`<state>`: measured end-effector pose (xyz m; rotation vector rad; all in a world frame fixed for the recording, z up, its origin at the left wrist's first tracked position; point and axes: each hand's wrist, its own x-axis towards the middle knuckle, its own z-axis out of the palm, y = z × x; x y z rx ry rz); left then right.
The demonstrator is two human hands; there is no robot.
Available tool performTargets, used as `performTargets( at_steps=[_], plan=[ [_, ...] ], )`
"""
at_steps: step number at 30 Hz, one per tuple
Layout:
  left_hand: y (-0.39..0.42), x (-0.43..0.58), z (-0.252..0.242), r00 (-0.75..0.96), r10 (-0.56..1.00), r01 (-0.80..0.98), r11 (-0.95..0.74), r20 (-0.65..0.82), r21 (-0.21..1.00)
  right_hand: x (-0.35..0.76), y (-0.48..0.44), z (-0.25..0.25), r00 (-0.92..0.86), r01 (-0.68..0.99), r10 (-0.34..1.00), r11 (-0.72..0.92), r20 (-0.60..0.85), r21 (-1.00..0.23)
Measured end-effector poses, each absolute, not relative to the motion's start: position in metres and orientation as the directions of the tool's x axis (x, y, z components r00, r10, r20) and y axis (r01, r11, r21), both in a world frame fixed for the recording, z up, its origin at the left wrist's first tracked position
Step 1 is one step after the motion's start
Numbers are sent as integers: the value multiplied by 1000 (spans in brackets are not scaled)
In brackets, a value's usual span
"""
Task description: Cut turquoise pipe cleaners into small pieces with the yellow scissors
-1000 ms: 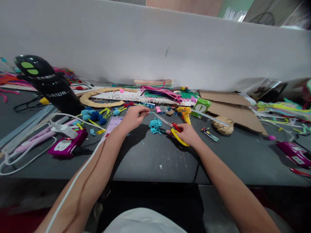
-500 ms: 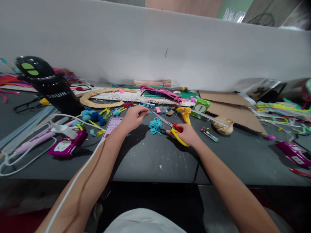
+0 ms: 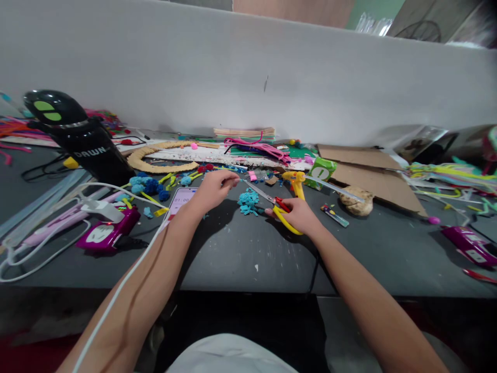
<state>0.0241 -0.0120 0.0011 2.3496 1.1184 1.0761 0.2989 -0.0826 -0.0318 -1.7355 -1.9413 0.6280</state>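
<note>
My right hand point(image 3: 297, 215) is wrapped round the yellow and red handles of a pair of scissors point(image 3: 267, 197), whose blades point up and left. Beyond the blade tips, my left hand point(image 3: 217, 189) is closed in a pinch. A tiny bluish bit seems to show at its fingertips, too small to make out. Below the blades, between my hands, lies a small heap of cut light-blue pieces point(image 3: 248, 201) on the grey table point(image 3: 240, 259). A phone point(image 3: 182, 198) with a timer on its screen lies partly under my left forearm.
A yellow glue gun point(image 3: 295, 181) stands behind my right hand, near a green box point(image 3: 321, 170) and a stone-like lump point(image 3: 355, 201). On the left are a black bottle point(image 3: 85, 140), pompoms point(image 3: 149, 185) and a purple power strip point(image 3: 108, 230). A white cable point(image 3: 128, 280) crosses my left arm.
</note>
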Motion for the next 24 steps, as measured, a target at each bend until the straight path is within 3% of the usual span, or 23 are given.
performTargets(
  at_steps=[24],
  plan=[
    [-13, 24, 2, 396, 768, 530, -639, 504, 558, 298, -82, -33, -87, 785, 996, 83, 22, -614]
  ],
)
